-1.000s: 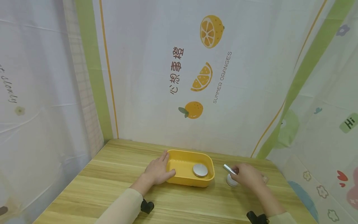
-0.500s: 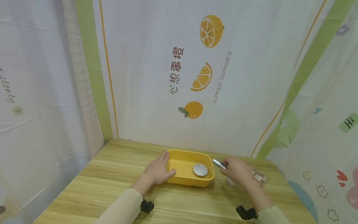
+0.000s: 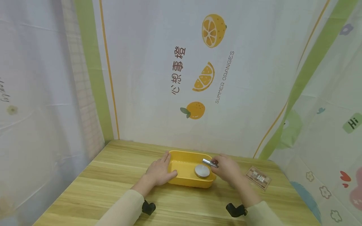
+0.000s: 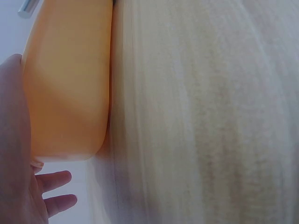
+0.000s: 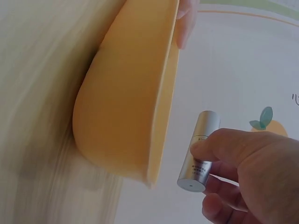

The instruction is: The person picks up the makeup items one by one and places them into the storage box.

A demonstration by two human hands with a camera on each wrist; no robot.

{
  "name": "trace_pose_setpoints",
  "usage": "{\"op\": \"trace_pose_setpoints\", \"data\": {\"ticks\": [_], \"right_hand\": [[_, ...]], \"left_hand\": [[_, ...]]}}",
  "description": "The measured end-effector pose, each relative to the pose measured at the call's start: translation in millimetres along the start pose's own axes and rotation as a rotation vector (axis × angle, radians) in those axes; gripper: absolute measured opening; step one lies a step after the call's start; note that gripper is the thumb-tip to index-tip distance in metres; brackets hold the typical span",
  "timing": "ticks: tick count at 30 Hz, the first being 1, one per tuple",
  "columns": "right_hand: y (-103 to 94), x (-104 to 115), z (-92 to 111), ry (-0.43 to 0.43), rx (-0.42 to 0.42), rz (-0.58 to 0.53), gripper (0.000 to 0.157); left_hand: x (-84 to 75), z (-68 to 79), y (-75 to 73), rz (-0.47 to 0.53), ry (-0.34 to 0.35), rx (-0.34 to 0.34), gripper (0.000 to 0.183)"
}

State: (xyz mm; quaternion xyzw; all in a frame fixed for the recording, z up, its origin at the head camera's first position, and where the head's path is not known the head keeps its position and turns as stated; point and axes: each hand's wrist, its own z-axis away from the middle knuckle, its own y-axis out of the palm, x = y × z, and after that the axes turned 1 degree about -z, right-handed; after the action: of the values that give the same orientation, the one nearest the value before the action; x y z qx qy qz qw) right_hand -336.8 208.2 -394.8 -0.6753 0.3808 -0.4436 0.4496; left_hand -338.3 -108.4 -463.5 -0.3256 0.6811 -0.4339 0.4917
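Note:
A yellow rectangular container stands on the table, with a round, flat, pale disc-shaped case lying inside at its right end. My left hand rests on the container's left end, its thumb over the front rim. Two fingers stretch out straight beyond the end wall in the left wrist view. Between thumb and fingers, my right hand pinches a small silver cosmetic tube with dark print. The tube is over the container's right end in the head view, near the round case.
A brown checked palette with white lettering lies at the right of the wood-grain table. Behind the table hangs a white curtain printed with oranges. More curtains close off both sides.
My right hand has moved left with the silver tube, from above the small white jar to the container's right end. The palette is uncovered and the jar is now hidden. My left hand stays put.

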Motion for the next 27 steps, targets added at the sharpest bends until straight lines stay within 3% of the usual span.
{"op": "trace_pose_setpoints", "data": {"ticks": [20, 27], "right_hand": [[27.8, 13, -6, -0.062, 0.041, 0.025, 0.019], [31.4, 15, -7, -0.113, 0.045, 0.019, 0.013]], "left_hand": [[0.7, -0.2, 0.5, -0.002, 0.003, 0.003, 0.095], [0.9, -0.8, 0.7, -0.009, 0.004, -0.005, 0.095]]}}
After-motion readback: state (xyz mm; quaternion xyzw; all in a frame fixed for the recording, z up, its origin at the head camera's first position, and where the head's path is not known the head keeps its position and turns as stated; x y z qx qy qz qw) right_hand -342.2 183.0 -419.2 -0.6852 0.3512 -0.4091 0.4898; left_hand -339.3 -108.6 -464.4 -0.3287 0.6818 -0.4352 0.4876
